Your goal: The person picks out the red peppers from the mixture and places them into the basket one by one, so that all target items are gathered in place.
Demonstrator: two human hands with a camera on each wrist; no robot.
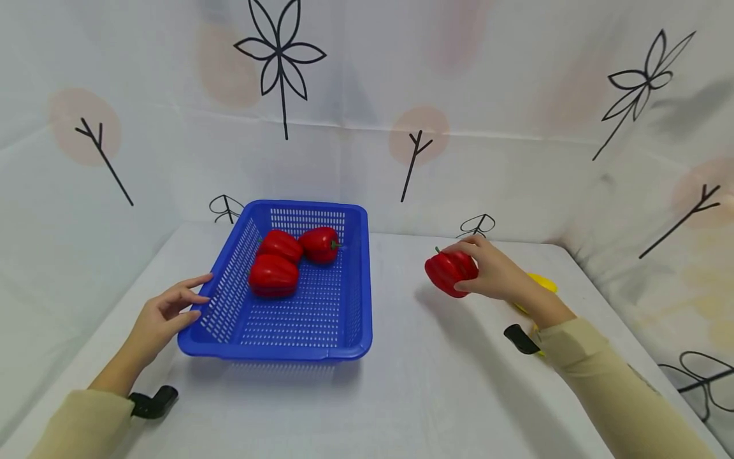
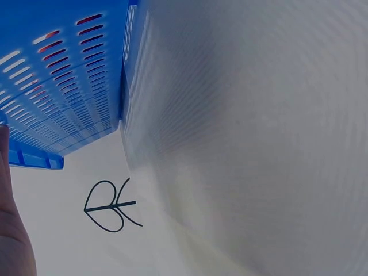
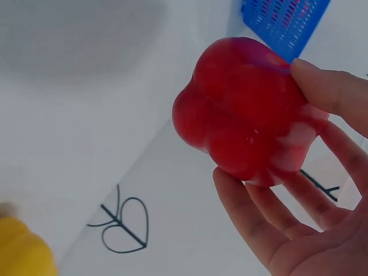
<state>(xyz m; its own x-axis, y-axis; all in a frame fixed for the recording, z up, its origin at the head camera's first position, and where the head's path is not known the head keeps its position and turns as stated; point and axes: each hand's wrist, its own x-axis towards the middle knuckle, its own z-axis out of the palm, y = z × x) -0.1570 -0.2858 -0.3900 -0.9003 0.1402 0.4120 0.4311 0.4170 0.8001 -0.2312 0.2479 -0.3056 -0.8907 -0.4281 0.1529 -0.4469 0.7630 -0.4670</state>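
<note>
My right hand [image 1: 493, 271] grips a red bell pepper [image 1: 444, 273], which hangs above the white table on the right side. In the right wrist view, thumb and fingers spread round the pepper [image 3: 247, 112], its lobed end facing the camera. A blue plastic basket [image 1: 275, 352] stands left of centre. Inside it, toward the back left, lie three red bell peppers [image 1: 274, 275]. At the basket's left rim, my left hand [image 1: 160, 319] touches the edge with its fingers extended. Only a strip of that hand [image 2: 12, 236] shows in the left wrist view.
Yellow objects [image 1: 541, 282] lie on the table behind the right forearm, mostly hidden by it; one yellow lobed thing [image 3: 23, 250] shows in the right wrist view. White cloth [image 1: 355, 172] printed with plant drawings hangs behind and beside the white-covered table [image 1: 413, 382].
</note>
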